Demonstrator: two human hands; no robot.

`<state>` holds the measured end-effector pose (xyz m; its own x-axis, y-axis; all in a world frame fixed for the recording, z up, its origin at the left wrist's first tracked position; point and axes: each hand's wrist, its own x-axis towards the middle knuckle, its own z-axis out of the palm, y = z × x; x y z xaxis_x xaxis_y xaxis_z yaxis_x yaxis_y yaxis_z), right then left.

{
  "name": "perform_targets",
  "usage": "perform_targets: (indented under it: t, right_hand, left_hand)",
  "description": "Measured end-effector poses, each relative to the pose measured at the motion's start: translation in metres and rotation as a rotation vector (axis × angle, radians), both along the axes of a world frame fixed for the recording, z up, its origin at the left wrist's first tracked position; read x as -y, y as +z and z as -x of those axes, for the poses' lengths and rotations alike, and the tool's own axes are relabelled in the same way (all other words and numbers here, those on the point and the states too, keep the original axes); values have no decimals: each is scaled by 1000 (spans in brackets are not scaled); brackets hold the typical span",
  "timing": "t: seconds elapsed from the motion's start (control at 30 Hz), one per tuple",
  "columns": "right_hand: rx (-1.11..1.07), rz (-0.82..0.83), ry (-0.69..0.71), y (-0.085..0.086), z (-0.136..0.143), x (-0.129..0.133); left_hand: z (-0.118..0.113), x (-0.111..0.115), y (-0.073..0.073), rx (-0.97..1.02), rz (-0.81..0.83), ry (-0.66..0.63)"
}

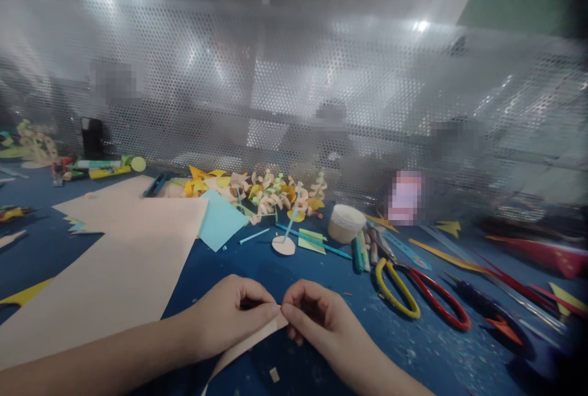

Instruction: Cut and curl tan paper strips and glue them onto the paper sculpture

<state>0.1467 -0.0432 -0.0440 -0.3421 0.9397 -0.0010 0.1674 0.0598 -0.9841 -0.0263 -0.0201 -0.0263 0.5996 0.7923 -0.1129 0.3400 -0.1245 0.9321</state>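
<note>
Between both hands is a pale peach paper strip, its long end hanging down toward the lower left. My left hand pinches the strip near its upper end with thumb and forefinger. Right against it, my right hand pinches the tip of the same strip, thumb on top. A small paper scrap lies below the hands. Beyond them stands a pale paper disc with a light blue strip rising from it.
Large peach sheets and a light blue sheet lie left. Curled paper pieces are heaped at the back. On the right are a white tub, scissors with yellow and red handles, and a dark blue tool. Perforated metal panel stands behind.
</note>
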Motion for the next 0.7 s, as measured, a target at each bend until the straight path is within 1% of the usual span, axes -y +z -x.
perform_targets:
  t: [0.07,0.23,0.3,0.37,0.43,0.5,0.57,0.63,0.7]
  right_hand:
    - [4,-2,11,1,0,0]
    - [22,-10,39,0,-2,-1]
    - [28,-49,14,1,-3,-1]
    - [56,-165,-45,2,-4,1]
    - [148,-380,-95,3,-5,3]
    - [280,-628,-100,2,-5,4]
    - [396,-808,-70,1,-5,5]
    - [470,-904,-43,0,-4,6]
    - [499,-954,-37,1,-4,7]
  left_hand:
    - [0,-2,0,10,-2,9]
    - [1,-5,1,96,76,42]
    - [1,-4,2,125,109,81]
    - [0,-3,2,174,172,153]
    - [-1,-2,2,235,238,224]
    - [-2,-1,2,279,277,273]
    - [-3,1,3,299,284,299]
    - [-4,2,3,316,288,305]
    - [-4,3,3,333,282,300]
